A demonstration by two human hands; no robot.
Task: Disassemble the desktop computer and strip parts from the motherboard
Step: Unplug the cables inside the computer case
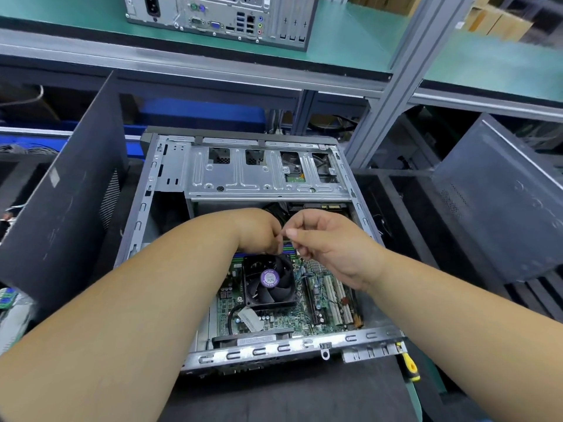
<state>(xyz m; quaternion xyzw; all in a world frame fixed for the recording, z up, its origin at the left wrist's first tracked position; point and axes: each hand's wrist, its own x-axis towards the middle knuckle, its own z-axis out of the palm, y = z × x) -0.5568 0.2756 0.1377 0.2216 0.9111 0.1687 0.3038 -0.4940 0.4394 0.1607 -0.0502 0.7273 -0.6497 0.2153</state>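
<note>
Open desktop case (195, 184) flat on bench, green motherboard (274, 321) exposed inside

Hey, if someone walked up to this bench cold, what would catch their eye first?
Two bare hands, left hand and right hand, meet with curled fingers over the middle of the open computer case; whatever they pinch is too small to tell. Just below them sits the black CPU fan with its purple sticker, on the green motherboard.

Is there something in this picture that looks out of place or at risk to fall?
Yes. A yellow-handled screwdriver lies at the near right corner of the open computer case, at the edge of the green mat; it might slip off. Nothing else stands out.
</note>
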